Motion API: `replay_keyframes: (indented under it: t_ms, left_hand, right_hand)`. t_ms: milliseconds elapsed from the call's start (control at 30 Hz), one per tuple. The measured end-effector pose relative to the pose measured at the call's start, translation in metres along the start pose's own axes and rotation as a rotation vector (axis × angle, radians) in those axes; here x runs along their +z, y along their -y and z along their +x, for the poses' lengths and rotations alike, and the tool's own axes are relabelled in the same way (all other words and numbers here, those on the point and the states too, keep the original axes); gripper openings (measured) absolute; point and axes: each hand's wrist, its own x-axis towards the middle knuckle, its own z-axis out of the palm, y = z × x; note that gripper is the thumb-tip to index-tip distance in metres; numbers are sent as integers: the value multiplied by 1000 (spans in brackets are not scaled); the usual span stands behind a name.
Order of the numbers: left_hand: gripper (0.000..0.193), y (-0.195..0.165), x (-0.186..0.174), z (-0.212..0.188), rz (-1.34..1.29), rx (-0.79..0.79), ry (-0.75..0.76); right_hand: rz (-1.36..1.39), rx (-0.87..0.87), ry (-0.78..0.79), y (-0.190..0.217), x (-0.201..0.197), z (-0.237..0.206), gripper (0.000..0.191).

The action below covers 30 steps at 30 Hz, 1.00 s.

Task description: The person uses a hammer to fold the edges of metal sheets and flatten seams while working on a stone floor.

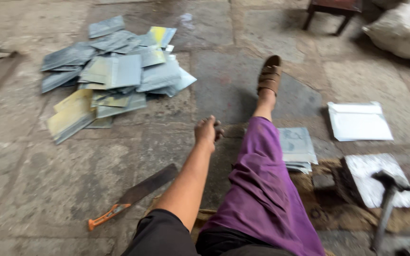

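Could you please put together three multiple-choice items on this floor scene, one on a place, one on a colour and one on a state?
1. Where does the heap of grey and yellow metal sheets lie?
A. On the stone floor, left of the outstretched leg
B. On the wooden stool
C. Under the hammer

2. What colour is the handle of the long dark blade?
A. Blue
B. Orange
C. White

3. How is the left hand?
A. Flat on the floor
B. Closed in a loose fist above the floor
C. Gripping the hammer

Answers: 1 A, the heap sits on the paving at upper left. 2 B, the grip is bright orange. 3 B, the fingers are curled.
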Motion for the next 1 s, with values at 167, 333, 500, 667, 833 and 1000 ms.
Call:
replay_keyframes:
  t_ms: [167,333,500,667,833,1000]
  left_hand:
    - [15,75,85,-27,147,-40,231]
    - [14,141,175,-52,423,-8,505]
    - [33,198,241,-49,1184,153,665]
    - [42,233,273,-18,1760,204,608]
    - [39,249,277,14,1980,115,560]
    - [34,276,284,37,2056,70,583]
  right_hand:
    - [28,21,10,-75,-40,-8,84]
    - [60,65,27,-165,-52,-1,82]
    - [94,98,18,-185,-28,54,81]
    - [107,110,15,-195,-5,103,79]
    - [99,89,13,-233,-4,131,77]
    - [104,68,29,-253,16,168,76]
